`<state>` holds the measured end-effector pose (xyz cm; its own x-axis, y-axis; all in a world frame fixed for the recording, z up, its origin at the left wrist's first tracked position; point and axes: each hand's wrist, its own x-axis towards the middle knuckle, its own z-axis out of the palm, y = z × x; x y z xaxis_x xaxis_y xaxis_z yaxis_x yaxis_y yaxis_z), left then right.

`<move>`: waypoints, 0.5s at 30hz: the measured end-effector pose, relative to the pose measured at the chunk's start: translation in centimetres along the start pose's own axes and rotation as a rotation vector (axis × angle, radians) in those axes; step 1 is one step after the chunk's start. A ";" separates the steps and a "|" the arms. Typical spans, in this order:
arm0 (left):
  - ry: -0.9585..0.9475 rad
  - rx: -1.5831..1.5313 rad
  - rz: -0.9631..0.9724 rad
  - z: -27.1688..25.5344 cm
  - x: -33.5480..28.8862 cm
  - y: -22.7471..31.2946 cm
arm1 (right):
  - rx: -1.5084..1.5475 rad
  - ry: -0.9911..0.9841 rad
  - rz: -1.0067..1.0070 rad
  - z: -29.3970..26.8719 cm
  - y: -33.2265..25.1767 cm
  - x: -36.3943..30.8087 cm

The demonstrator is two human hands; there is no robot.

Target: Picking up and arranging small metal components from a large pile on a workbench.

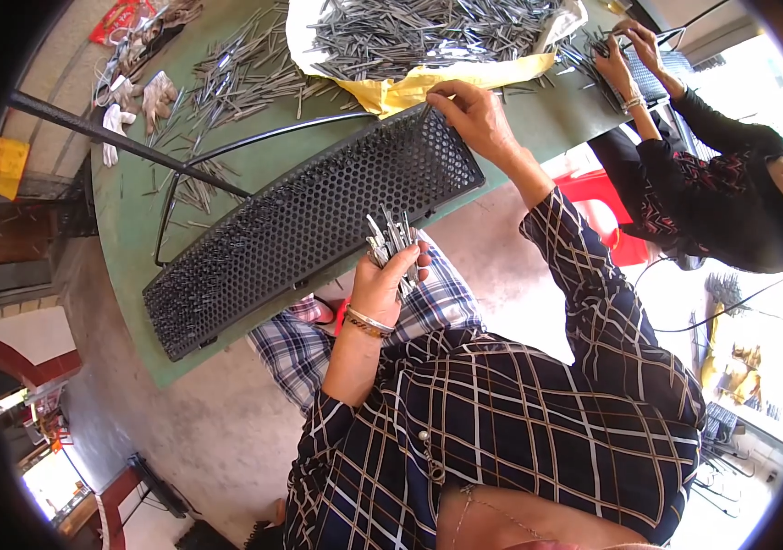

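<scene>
A long black perforated panel (pixel 327 197), full of round holes, lies slantwise in front of me. Thin dark pieces stand up from many holes, densest toward its left end and along its far side. My left hand (pixel 375 291) is closed around a bundle of thin grey metal strips (pixel 393 240), held upright just off the panel's near edge. At the panel's far right corner, the fingertips of my right hand (pixel 476 117) pinch what looks like one thin strip, pointing down to the holes; its lower end is hard to make out.
Beyond the panel, a yellow and white sack (pixel 410 90) bears a heap of metal strips (pixel 428 37). More strips lie scattered on the green table (pixel 126 215). A black bar (pixel 135 145) crosses at left, near gloves (pixel 116 128). A co-worker (pixel 731 197) handles strips at right, beside a red stool (pixel 630 247).
</scene>
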<state>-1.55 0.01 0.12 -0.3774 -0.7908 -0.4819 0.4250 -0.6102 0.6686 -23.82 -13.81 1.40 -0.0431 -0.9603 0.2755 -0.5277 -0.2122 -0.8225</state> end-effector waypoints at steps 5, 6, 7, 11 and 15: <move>0.013 -0.003 -0.032 -0.2 0.1 0.1 | -0.159 -0.078 -0.307 -0.1 -0.2 0.1; 0.005 -0.008 -0.044 -0.2 0.1 0.1 | -0.155 -0.095 -0.280 0.0 0.0 0.0; 0.002 -0.007 -0.046 -0.1 0.2 0.1 | -0.157 -0.093 -0.278 0.1 0.4 -0.1; -0.032 0.025 -0.039 0.2 0.1 0.3 | -0.227 -0.121 -0.356 0.1 0.9 -0.2; -0.054 0.039 -0.015 0.3 0.0 0.2 | -0.245 -0.074 -0.370 0.3 0.7 -0.2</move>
<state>-1.74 -0.08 0.42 -0.4282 -0.7770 -0.4615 0.3865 -0.6191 0.6837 -23.94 -13.83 0.65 0.2430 -0.8399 0.4853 -0.6814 -0.5039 -0.5309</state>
